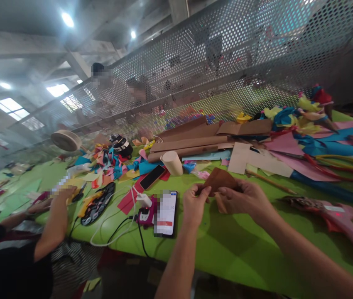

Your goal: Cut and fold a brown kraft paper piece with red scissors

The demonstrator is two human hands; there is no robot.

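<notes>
A folded piece of brown paper [220, 179] is held up above the green tabletop [241, 253]. My left hand [197, 201] pinches its left edge between thumb and fingers. On the other side, my right hand [248, 197] grips the lower right part, thumb toward the left. A lighter brown flap hangs beneath the right fingers. Just left of my left hand lies a phone with a lit screen [167, 214]. Beyond the paper stands a cream paper roll [172, 162]. To the right of my right hand rests a pink tool [341, 218], perhaps a glue gun.
Brown paper sheets [195, 143] are stacked along a perforated metal screen [226, 54]. Scissors with red handles [318, 166] lie at the right among coloured paper. A purple power socket [148, 214] trails cables at the left. A co-worker's arm [56, 220] reaches over the table further left.
</notes>
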